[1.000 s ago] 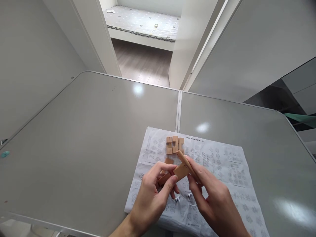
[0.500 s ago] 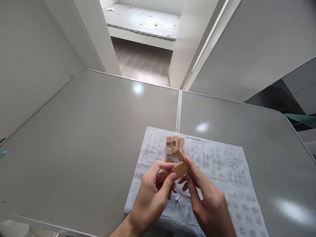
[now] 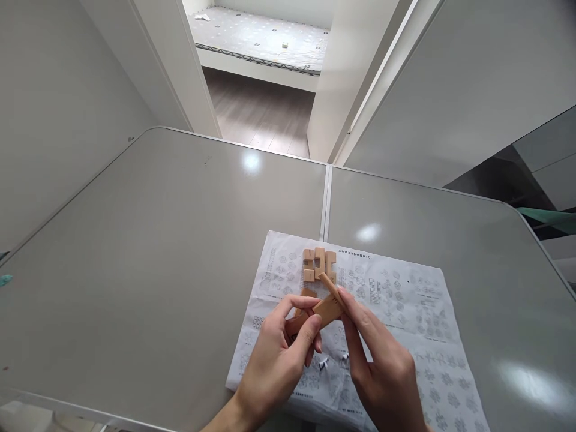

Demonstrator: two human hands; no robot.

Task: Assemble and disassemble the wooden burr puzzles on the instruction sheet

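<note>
Two grey table tops (image 3: 157, 240) are seen, joined along one straight seam (image 3: 324, 204), and most of the view is filled by them. One large sheet of printed diagrams (image 3: 405, 300) is spread flat on the near part, mostly on the right-hand top, with its far left corner lying across the seam. Two bare hands are held above the near left part of this sheet. The left hand (image 3: 279, 366) is raised from below, and its thumb and forefinger are pinched together on one flat wooden bar (image 3: 327, 310), which is kept slanted, its right end higher. The right hand (image 3: 382, 372) is brought in from the lower right, and its fingers are closed on one slim wooden bar (image 3: 330, 285), with the forefinger laid along it; this bar is tilted up to the left and is pressed against the upper right end of the flat bar, so that the two bars are crossed and touching, in the air just above the sheet. One further wooden piece (image 3: 308, 294) is partly hidden behind the left fingers. Just beyond the hands, a cluster of notched wooden blocks (image 3: 319, 266) is set close together on the sheet near its far edge; about three blocks are counted, though the exact number cannot be told.
</note>
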